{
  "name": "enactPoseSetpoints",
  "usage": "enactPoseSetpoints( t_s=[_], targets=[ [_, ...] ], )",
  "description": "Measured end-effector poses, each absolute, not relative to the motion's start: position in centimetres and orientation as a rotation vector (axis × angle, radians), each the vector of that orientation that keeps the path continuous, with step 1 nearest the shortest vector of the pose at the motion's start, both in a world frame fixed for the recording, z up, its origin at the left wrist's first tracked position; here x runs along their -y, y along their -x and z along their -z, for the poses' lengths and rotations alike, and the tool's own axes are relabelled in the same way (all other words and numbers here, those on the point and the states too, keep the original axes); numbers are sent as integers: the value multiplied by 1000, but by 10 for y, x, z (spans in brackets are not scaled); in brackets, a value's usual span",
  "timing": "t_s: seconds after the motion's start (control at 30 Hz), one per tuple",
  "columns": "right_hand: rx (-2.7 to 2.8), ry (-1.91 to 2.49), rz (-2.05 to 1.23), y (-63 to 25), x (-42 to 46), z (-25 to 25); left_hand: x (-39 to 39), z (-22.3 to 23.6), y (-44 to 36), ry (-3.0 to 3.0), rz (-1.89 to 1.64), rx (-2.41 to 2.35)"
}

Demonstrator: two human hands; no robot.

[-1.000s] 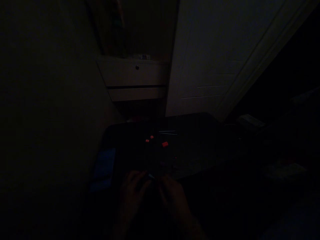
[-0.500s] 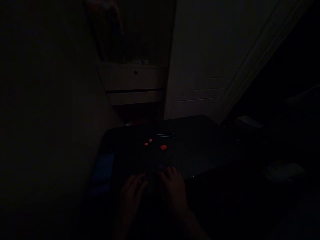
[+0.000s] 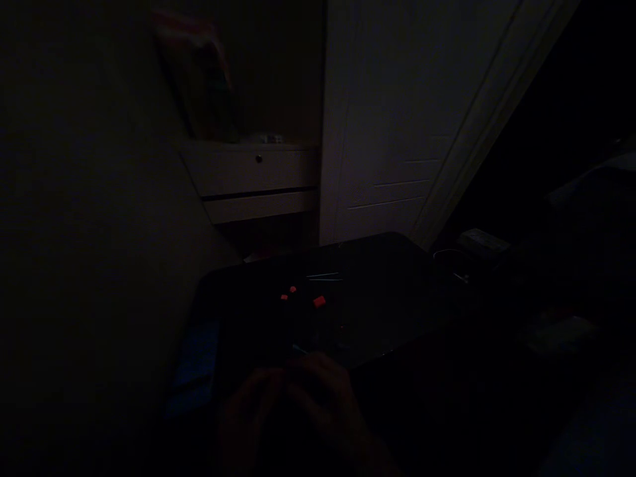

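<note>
The scene is very dark. My left hand [image 3: 250, 399] and my right hand [image 3: 325, 394] are together at the near edge of a black table [image 3: 382, 291]. Their fingers are bent and closed, with the fingertips meeting. Whatever lies between them is too dark to make out. A small bluish sliver [image 3: 299, 348] shows just beyond the fingers. Farther off lie a red block [image 3: 318, 301] and two smaller red pieces, one [image 3: 293, 289] slightly behind the other [image 3: 284, 297]. Behind the red block is a thin V-shaped metal tool [image 3: 324, 277] like tweezers.
On the left is a dim blue flat thing [image 3: 195, 361]. A drawer unit [image 3: 248, 173] and a pale panelled door [image 3: 382, 146] stand behind the table. A pale box [image 3: 484, 241] sits right of the table, and a wall runs along the left.
My hands, which were apart with looser fingers, have come together and closed at the fingertips. The camera view has shifted slightly, so the table items appear lower and farther left.
</note>
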State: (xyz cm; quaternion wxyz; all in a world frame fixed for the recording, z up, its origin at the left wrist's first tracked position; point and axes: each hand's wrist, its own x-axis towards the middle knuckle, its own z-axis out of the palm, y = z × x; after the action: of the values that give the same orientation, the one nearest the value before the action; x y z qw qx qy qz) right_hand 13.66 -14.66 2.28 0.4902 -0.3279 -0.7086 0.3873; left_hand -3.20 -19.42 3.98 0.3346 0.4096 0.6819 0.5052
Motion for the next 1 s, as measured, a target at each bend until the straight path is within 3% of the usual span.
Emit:
enactPoseSetpoints(
  t_s=[0.4,1.0],
  targets=[
    [1616,709,-928,-147,148,-29,196,-41,25,-898,-1313,-1685],
    [1609,757,-842,-154,161,-60,216,-43,14,-1273,-1450,-1715]
  ],
)
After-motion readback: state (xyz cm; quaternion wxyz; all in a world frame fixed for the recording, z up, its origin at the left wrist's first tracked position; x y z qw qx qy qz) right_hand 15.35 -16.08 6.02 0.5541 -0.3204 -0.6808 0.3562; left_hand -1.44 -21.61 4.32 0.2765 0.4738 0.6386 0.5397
